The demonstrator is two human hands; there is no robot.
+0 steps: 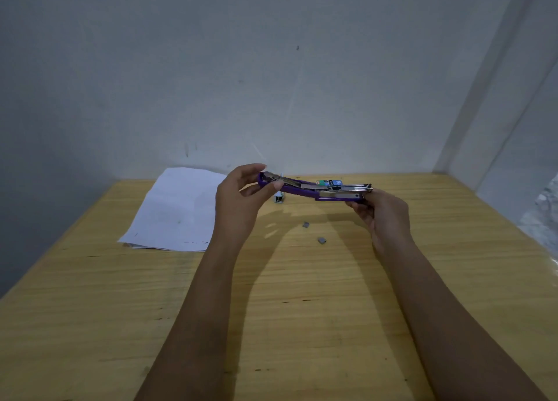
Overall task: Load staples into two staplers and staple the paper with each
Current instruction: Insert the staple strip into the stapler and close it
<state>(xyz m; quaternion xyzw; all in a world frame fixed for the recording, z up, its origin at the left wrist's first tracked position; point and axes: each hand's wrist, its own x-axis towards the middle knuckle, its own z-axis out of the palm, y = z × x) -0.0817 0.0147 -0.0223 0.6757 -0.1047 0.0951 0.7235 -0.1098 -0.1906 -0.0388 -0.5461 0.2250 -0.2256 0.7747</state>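
Tabletop (pixel 90 310), yellow wood, paper (pixel 178 207), grey wall (pixel 271 68)

It's dim in here, with cool, flat light from a source out of sight. The wall (pixel 271 68) reads grey-blue and darkens toward the upper left and left edge of the frame. The paper (pixel 178 207) is the brightest patch. Soft-edged shadows of the forearms (pixel 196 310) lie on the table (pixel 90 310) at centre, one on the inner side of each arm. Crinkled plastic (pixel 548 207) at the right edge catches a little glare. The purple stapler (pixel 302 191) looks slightly soft, its detail smeared. Straight lines lean and bow near the right edge.
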